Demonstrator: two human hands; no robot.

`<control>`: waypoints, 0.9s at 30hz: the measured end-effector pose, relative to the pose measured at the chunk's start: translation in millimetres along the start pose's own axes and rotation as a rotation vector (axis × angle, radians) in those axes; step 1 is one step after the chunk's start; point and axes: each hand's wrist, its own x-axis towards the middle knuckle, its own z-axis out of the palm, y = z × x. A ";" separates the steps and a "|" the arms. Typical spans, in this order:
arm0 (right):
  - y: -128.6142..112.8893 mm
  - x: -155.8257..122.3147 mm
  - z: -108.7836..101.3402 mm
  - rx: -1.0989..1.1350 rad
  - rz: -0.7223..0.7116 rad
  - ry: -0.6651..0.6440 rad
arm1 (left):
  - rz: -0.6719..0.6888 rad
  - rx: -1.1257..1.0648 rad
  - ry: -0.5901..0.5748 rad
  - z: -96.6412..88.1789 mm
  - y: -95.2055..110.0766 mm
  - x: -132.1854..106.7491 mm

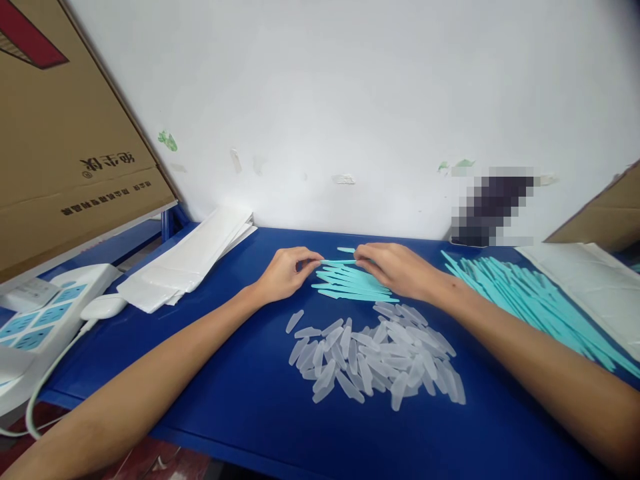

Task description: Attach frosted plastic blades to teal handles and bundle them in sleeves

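Observation:
A slim turquoise stick (338, 261), shaped like an eyebrow razor, stretches level between my two hands. The fingertips of my left hand (290, 272) pinch its left end. At its other end, the fingers of my right hand (387, 267) close on it and hide that tip. Just beneath lies a small row of similar turquoise sticks (350, 285), roughly side by side. Another turquoise piece (346, 250) shows behind, partly covered by my right hand. Nearer to me spreads a loose heap of translucent, blade-shaped plastic covers (373, 353).
A bigger pile of turquoise sticks (530, 300) lies right, beside a pale plastic bag (585, 280). White flat packets (187, 257) rest at left on the blue table (240, 413). A power strip (55, 313) with a cable and a large cardboard box (75, 120) stand farther left.

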 end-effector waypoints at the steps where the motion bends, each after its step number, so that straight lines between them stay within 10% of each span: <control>1: -1.7 0.1 0.2 0.001 -0.001 0.002 | 0.008 0.000 0.002 1.5 1.9 -0.1; 7: 7.8 -0.6 1.2 -0.076 0.141 0.018 | 0.038 0.031 0.005 -0.8 15.3 -1.0; 15: 19.2 1.6 7.5 -0.171 0.192 0.017 | 0.327 -0.062 -0.530 -2.7 52.8 -5.3; 27: 18.1 2.1 1.5 0.117 0.229 -0.154 | 0.346 -0.038 -0.576 -3.6 52.2 -6.7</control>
